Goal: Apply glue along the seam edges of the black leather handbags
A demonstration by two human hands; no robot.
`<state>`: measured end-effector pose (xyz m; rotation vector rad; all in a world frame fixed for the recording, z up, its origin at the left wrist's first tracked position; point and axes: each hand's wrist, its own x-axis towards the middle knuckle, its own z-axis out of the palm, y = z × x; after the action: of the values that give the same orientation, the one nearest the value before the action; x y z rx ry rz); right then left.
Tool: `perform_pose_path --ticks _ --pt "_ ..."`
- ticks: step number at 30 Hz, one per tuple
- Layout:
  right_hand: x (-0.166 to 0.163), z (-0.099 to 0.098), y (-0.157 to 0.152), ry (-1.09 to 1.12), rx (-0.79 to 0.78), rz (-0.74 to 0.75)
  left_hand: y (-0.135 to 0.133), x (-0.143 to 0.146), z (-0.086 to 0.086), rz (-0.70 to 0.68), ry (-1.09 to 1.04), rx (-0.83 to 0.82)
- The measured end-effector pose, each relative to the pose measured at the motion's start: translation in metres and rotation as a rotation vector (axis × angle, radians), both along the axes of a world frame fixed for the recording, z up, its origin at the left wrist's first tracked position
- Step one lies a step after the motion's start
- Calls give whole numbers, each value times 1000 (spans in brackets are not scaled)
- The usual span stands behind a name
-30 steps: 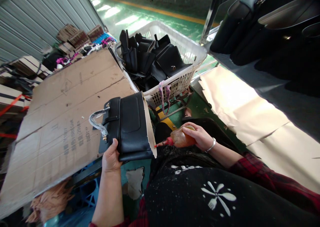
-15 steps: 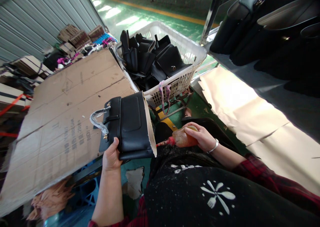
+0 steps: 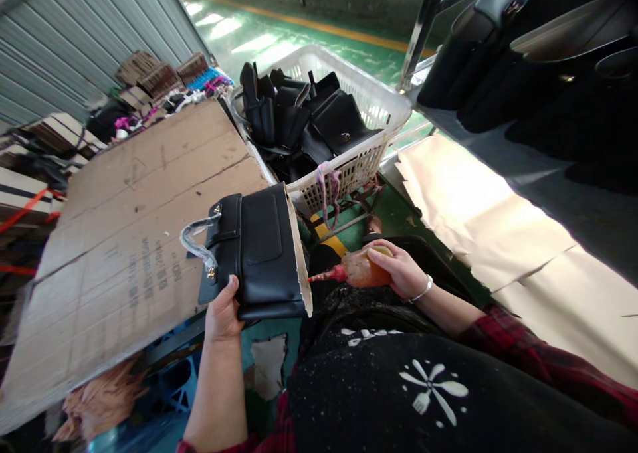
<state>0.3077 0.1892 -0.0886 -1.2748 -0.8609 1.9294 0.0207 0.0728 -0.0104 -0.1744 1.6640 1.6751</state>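
Observation:
A black handbag (image 3: 264,254) lies partly over the cardboard's near edge, its pale raw edge (image 3: 299,260) turned to the right. Its handle (image 3: 199,240) is wrapped in clear plastic. My left hand (image 3: 223,312) is closed on the bag's near side, thumb on top and the other fingers hidden beneath. In my right hand (image 3: 399,267) is a squeeze bottle (image 3: 366,268) of amber liquid, held sideways. The bottle's red nozzle (image 3: 326,275) points left, and its tip is at the pale edge; whether it touches I cannot tell.
Beyond the bag stands a white plastic basket (image 3: 393,104) filled with black bag pieces (image 3: 319,121). Flattened cardboard (image 3: 114,200) covers the table at left. Black bags (image 3: 558,74) line a rack at upper right, above pale sheets (image 3: 498,220). A blue crate (image 3: 174,380) sits below the table.
The bottle has shifted slightly, its nozzle tip moving a little up and left along the bag's pale edge. My left hand and the bag stay nearly in place.

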Motion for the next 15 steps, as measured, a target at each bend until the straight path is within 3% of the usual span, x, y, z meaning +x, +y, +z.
perform_pose_path --ticks 9,15 --pt "3 4 -7 12 -61 37 0 -2 -3 -27 14 42" --pt "3 1 -7 -28 -7 76 -2 -2 -4 -45 17 -3"
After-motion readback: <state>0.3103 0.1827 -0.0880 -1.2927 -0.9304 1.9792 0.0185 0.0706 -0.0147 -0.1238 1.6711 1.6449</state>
